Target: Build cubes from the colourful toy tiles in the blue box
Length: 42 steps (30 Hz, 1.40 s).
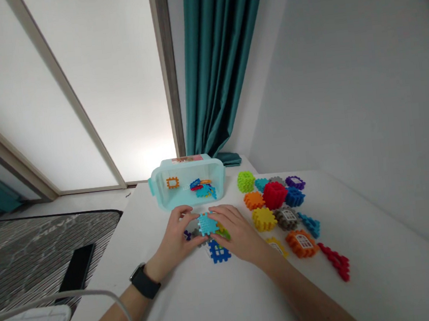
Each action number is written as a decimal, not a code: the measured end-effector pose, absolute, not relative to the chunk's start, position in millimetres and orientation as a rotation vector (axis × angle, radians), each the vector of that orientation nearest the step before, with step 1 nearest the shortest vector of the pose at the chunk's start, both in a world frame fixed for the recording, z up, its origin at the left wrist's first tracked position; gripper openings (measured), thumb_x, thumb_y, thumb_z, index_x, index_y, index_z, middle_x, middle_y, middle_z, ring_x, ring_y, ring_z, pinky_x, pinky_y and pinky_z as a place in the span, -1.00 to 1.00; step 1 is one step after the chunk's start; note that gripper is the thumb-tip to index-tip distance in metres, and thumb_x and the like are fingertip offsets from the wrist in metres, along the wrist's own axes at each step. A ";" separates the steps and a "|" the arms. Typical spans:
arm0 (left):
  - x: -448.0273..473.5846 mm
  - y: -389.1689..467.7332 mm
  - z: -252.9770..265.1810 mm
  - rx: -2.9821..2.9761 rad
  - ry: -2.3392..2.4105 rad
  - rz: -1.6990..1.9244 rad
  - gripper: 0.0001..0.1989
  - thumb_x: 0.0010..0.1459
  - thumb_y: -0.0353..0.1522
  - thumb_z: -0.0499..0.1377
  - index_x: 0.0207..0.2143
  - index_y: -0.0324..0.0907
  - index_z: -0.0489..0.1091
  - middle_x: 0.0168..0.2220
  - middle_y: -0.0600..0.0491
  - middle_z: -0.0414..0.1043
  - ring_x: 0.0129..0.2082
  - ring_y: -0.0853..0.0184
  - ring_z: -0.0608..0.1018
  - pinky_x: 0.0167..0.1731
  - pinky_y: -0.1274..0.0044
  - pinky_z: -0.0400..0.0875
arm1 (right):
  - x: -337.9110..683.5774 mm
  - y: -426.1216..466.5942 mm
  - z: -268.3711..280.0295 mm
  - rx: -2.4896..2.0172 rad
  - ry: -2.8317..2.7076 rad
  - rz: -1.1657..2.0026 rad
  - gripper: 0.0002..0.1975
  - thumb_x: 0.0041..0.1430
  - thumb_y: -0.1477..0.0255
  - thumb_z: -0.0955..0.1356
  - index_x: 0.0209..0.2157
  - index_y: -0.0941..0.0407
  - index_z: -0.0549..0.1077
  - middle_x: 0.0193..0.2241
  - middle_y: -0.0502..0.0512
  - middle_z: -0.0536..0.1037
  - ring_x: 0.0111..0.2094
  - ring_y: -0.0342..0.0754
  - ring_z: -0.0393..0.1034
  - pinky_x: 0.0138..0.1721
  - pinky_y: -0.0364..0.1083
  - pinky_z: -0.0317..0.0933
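Between my two hands is a light blue building block (207, 224) with notched edges. My left hand (180, 230) pinches it from the left, thumb below and fingers above. From the right, my right hand (234, 229) grips the same block with fingers and thumb. Just below it on the table lies a dark blue window-like block (219, 252). A yellow-green piece (222, 230) shows partly under my right hand. Grey and purple pieces (193, 233) lie beside my left fingers, partly hidden.
Behind my hands stands a pale turquoise bin (156, 197) with several loose blocks inside. Stacked blocks in many colours, among them a red one (274, 195) and an orange one (302, 243), sit on the right. A cable (98, 291) crosses at lower left.
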<state>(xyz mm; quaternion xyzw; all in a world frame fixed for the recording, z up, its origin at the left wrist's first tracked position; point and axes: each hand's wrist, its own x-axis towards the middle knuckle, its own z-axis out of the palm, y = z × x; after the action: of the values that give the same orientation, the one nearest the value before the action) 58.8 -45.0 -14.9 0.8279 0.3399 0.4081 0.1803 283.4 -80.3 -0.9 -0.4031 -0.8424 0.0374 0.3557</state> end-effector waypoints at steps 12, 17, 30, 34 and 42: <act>85.8 -43.0 17.6 2.395 0.860 1.042 -0.59 0.14 -0.22 0.32 0.02 -0.05 0.34 0.08 -0.11 0.24 0.02 0.13 0.43 0.05 0.27 0.39 | 316.6 -93.1 26.6 -1.102 -2.158 0.115 -0.55 0.27 0.44 0.35 0.18 0.00 0.32 0.13 0.19 0.45 0.15 0.11 0.31 0.16 0.20 0.27; 115.6 -38.5 28.6 2.410 0.768 1.014 -0.60 0.15 -0.22 0.32 0.01 -0.07 0.35 0.09 -0.12 0.25 0.06 0.11 0.42 0.07 0.27 0.38 | 344.2 -102.2 36.3 -1.171 -2.137 0.067 -0.57 0.28 0.44 0.33 0.17 0.03 0.32 0.14 0.21 0.45 0.17 0.12 0.31 0.19 0.21 0.25; 210.9 10.2 52.9 2.310 0.644 0.974 -0.64 0.16 -0.25 0.31 -0.03 -0.10 0.33 -0.07 -0.02 0.35 -0.06 0.17 0.45 -0.01 0.31 0.41 | 423.2 -71.1 57.6 -1.282 -2.028 -0.045 -0.63 0.21 0.47 0.37 0.07 0.03 0.40 0.06 0.20 0.52 0.10 0.14 0.35 0.14 0.24 0.26; 236.6 28.9 51.9 2.294 0.623 0.972 -0.59 0.19 -0.26 0.27 0.05 -0.08 0.29 0.01 -0.05 0.34 0.00 0.16 0.43 0.05 0.26 0.38 | 456.5 -47.2 59.7 -1.314 -2.029 -0.022 -0.65 0.17 0.48 0.39 0.01 0.04 0.41 0.04 0.19 0.53 0.08 0.11 0.36 0.12 0.20 0.28; 257.5 47.0 36.3 2.288 0.683 0.967 -0.67 0.26 -0.36 0.14 0.08 -0.12 0.31 0.05 -0.08 0.28 0.09 0.16 0.40 0.16 0.22 0.30 | 544.7 12.8 36.5 -1.497 -2.037 -0.019 -0.73 0.15 0.47 0.39 -0.08 0.11 0.44 0.03 0.22 0.54 0.04 0.12 0.37 0.10 0.20 0.26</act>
<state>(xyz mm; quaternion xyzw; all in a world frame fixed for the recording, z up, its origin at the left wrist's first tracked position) 257.5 47.0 36.3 0.8528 0.2545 0.3605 0.2792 544.7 12.8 36.5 -0.5644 -0.7682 -0.0073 0.3022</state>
